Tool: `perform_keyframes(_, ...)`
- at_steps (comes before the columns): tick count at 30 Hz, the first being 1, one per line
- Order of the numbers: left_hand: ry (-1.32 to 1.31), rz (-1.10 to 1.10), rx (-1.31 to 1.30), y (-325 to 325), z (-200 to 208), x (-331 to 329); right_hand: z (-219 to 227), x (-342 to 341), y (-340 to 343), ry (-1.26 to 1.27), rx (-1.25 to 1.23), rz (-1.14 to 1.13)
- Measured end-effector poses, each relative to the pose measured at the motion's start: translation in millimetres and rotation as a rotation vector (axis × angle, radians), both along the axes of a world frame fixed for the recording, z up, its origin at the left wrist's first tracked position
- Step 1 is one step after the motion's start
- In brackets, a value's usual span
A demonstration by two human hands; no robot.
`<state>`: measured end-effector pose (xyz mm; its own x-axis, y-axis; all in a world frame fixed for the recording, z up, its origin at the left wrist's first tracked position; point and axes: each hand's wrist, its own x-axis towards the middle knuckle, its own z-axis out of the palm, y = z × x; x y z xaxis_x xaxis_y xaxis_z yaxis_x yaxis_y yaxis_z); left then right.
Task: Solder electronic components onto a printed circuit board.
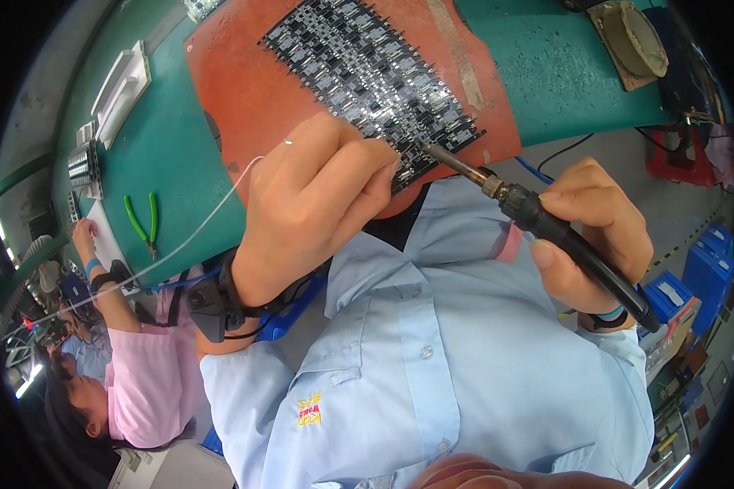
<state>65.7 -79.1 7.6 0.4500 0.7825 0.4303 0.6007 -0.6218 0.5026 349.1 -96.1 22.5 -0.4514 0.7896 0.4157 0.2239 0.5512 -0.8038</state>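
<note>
My right hand (pixel 603 224) grips the black handle of a soldering iron (pixel 534 213). The iron's metal tip points left and meets the near right part of a dark circuit board panel (pixel 359 65), full of small repeated parts; contact is hard to confirm. Over the panel's near edge, my left hand (pixel 314 191) is closed in a pinch near the iron's tip. A thin whitish solder wire (pixel 208 220) runs from the lower left into that hand; its end is hidden by the fingers. Under the panel lies an orange-red mat (pixel 228 73).
Green-handled pliers (pixel 143 224) and a white plastic holder (pixel 122 94) lie on the green table (pixel 175 163) at left. A round tan dish (pixel 636 41) stands at far right. A co-worker in a pink sleeve (pixel 151 371) sits at left. Blue bins (pixel 705 261) stand at right.
</note>
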Motion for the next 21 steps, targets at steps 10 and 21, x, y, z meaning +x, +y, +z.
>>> perform_keyframes(10,-0.030,-0.014,0.000,-3,10,-4,-7,9,-10,0.051,0.058,-0.026)
perform_keyframes(21,0.038,-0.048,-0.025,-8,12,-2,-10,5,-13,0.004,0.014,0.005)
